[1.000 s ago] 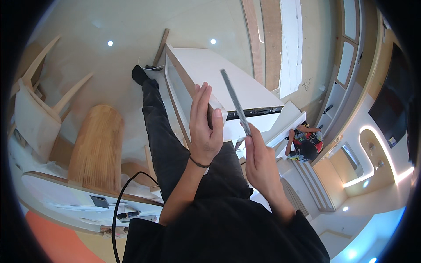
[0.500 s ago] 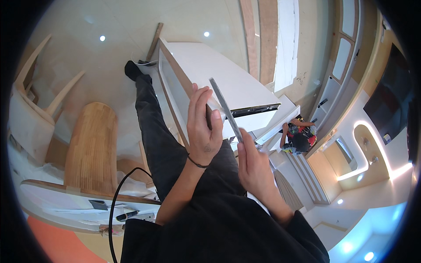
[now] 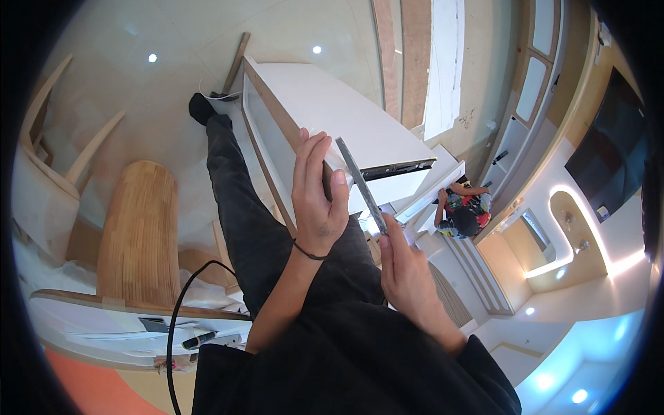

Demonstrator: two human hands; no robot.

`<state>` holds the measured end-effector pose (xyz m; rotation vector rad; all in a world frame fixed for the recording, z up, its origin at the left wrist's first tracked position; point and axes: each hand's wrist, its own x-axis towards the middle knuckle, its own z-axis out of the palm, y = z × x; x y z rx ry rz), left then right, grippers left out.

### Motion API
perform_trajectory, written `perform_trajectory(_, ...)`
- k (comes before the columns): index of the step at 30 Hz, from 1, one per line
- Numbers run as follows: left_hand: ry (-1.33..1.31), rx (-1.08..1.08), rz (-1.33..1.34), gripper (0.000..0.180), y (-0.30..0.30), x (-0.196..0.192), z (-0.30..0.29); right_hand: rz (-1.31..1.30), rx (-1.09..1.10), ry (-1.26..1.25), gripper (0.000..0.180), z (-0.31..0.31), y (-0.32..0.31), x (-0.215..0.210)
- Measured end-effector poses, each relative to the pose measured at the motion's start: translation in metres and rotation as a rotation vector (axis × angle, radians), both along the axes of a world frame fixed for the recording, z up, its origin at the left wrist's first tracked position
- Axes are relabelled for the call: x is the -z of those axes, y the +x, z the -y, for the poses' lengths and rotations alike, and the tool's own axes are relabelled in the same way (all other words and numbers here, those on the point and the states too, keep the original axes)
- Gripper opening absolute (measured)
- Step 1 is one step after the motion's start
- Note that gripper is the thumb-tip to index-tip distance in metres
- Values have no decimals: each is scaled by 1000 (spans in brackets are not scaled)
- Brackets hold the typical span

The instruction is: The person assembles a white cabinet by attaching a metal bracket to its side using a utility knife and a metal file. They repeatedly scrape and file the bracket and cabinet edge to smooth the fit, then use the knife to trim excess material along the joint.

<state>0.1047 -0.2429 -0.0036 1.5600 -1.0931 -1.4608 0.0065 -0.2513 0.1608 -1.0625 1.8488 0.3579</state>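
Observation:
My right hand [image 3: 407,266] is closed around the near end of a long, flat grey metal file [image 3: 361,181]. The file slants up and left, its far part against or just beside the near corner of a white cabinet piece [image 3: 346,111] with brown wooden edges. I cannot tell whether file and edge touch. My left hand [image 3: 318,197] is wrapped round that brown-edged corner, fingers on one side and thumb on the other, with a scrap of clear film by the fingertips. A black metal drawer runner [image 3: 398,171] lies along the piece's near side, right of the file.
Another person [image 3: 465,207] in a patterned shirt works at the right. A curved wooden panel [image 3: 138,232] and a pale chair [image 3: 52,180] stand left. A black cable [image 3: 176,325] loops beside me. Long boards [image 3: 415,62] lie on the floor ahead.
The file has drawn back slightly toward me and to the right with my right hand. My left hand keeps its hold on the cabinet piece. The whole view has shifted a little.

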Motion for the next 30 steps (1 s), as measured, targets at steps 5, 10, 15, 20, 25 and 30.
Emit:
perform_trajectory(5, 28, 5, -15, 47, 1, -1, 2, -2, -21, 100, 37, 27, -8, 11)
perform_trajectory(10, 82, -13, -2, 49, 0, -4, 4, -27, 4, 132, 39, 25, 5, -16)
perform_trajectory(15, 56, -2, 20, 48, 1, -5, 6, -31, -32, 182, 37, 27, 3, -1)
perform_trajectory(20, 53, 3, 23, 47, 2, -6, 7, -11, -5, 67, 33, 39, -8, 24)
perform_trajectory(25, 69, 16, 22, 47, 2, -6, 6, -21, -8, 154, 34, 42, -1, -7)
perform_trajectory(30, 59, 7, 16, 47, 1, -4, 5, -51, -12, 231, 34, 33, 10, -6)
